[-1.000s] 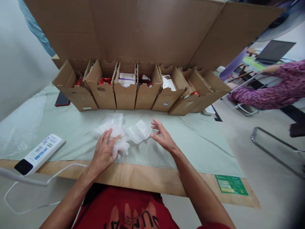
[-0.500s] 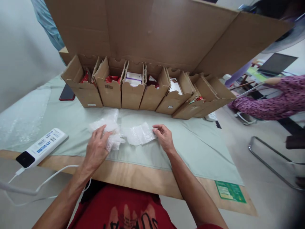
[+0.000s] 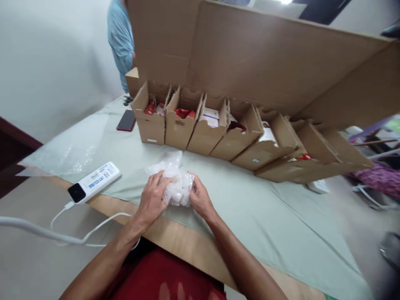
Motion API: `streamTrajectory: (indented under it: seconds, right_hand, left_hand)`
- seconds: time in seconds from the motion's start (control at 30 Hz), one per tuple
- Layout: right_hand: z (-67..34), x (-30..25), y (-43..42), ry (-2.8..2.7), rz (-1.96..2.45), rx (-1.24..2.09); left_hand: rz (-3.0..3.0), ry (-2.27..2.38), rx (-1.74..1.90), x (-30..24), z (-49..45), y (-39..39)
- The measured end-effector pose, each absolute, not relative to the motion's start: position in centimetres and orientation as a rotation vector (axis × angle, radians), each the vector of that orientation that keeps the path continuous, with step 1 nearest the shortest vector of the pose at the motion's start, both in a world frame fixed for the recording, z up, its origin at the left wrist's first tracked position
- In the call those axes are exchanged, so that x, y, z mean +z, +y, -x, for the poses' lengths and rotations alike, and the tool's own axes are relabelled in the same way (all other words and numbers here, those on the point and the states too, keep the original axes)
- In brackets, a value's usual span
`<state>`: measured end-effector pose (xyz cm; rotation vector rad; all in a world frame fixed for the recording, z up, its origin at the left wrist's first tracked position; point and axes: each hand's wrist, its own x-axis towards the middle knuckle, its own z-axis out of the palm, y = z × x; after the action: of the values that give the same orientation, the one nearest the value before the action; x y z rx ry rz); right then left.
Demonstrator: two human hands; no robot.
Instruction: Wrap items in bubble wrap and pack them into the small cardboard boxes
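Observation:
A crumpled bundle of bubble wrap (image 3: 177, 183) lies on the pale green cloth in front of me, close to the table's front edge. My left hand (image 3: 154, 191) grips its left side, fingers curled over the top. On the right side, my right hand (image 3: 200, 196) pinches the wrap with thumb and fingers closed. Both hands are near each other with the wrap bunched between them. Whether anything sits inside the wrap I cannot tell. Another sheet of bubble wrap (image 3: 67, 152) lies flat at the left of the table.
Several open cardboard bins (image 3: 153, 129) holding red and white packages stand behind my hands, before a tall cardboard panel (image 3: 250, 58). A white power bank (image 3: 96, 181) with a cable and a dark phone (image 3: 126, 121) lie at left. A person in blue (image 3: 120, 41) stands behind.
My right hand has moved left, bringing the loose end of bubble wrap against the bundle under my left hand. The head view has turned left.

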<state>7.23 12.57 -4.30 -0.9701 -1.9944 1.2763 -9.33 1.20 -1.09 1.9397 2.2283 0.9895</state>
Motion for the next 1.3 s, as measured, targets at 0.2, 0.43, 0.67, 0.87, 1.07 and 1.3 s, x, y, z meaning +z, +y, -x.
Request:
streamTrajectory:
  seconds: [0.2,0.43,0.67,0.87,1.07,1.3]
  right_hand:
    - [2.2,-2.3,14.1,-1.955,0.668,1.353]
    - [17.9,-1.2,17.7,-2.188,0.637,1.303]
    - [17.9,-2.7,19.2,-2.439,0.807,1.214]
    - [11.9,-4.9,16.3,-2.538,0.697,0.842]
    - [18.1,-4.7,16.8,-2.492,0.612,0.915]
    - [17.9,-4.9,16.6,-2.529,0.685,0.849]
  left_hand:
    - [-1.908,2.495,1.056,2.3,15.9,0.5]
    - [-1.571,2.899,0.756,4.7,26.6,2.3]
    - [-1.269,2.786,0.344,2.7,31.5,3.1]
    - [-1.277,2.921,0.537,0.3,28.9,0.3]
    - [-1.337,2.850,0.674,-0.9,28.9,2.2]
    - [-1.362,2.983,0.666,-0.8,28.9,2.0]
